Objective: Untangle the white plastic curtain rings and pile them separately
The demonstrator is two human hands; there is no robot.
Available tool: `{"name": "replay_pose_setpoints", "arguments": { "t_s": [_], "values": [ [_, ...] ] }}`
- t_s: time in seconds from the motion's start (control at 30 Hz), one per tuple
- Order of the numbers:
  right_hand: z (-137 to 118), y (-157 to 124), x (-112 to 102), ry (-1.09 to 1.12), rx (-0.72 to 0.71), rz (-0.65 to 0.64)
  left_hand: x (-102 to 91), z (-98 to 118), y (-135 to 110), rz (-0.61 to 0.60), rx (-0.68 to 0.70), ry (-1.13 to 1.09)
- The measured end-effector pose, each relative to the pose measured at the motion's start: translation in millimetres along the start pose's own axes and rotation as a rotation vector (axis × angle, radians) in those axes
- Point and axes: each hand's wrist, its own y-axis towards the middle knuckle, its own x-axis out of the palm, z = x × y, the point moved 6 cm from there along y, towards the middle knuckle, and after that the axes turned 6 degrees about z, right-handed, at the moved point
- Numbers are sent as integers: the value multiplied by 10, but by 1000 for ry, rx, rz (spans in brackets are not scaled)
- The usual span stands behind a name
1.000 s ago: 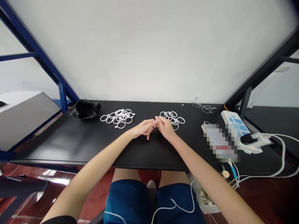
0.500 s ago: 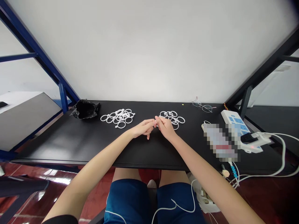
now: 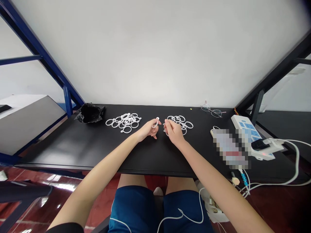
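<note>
While both hands hovered over the desk [image 3: 73,145], left hand [image 3: 147,130]: grip pinched one white ring [image 3: 156,122].
Right hand [image 3: 174,132]: grip curled, contents unclear.
Progress: left pile [image 3: 125,120] bigger, right pile [image 3: 181,122] smaller.

Black table [image 3: 85,152] with a left ring heap [image 3: 123,121], a right ring heap [image 3: 181,121], a black bag [image 3: 90,113], glasses [image 3: 211,111], a plug board [image 3: 245,126].

A plain workshop bench: black table [image 3: 80,152] against a bare white wall [image 3: 155,51], steel frame struts [image 3: 36,48] both sides, power strip [image 3: 245,127] far right.
</note>
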Motion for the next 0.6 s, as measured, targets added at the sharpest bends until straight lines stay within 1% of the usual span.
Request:
{"name": "replay_pose_setpoints", "arguments": {
  "t_s": [0.13,0.2,0.23,0.3,0.37,0.5,0.53,0.57,0.6],
  "values": [
    [-2,-3,16,-46,-20,-26,-152,14,32,120,12,-70],
    [-4,-6,19,-52,-21,-30,-260,18,46,206,36,-42],
    [-6,-8,19,-51,-21,-29,-326,29,50,268,67,14],
    [-9,-10,21,-49,-22,-27,-456,77,41,412,159,212],
    [-13,-12,27,-52,-27,-30,-539,155,5,531,268,475],
    [-10,-18,39,-63,-31,-38,-589,388,-143,713,485,1077],
    [-5,-18,41,-63,-30,-39,-610,452,-192,779,522,1226],
    [0,-18,44,-63,-28,-40,-652,504,-235,847,523,1351],
    [7,-18,48,-65,-28,-42,-709,536,-261,892,490,1446]
  ]
}}
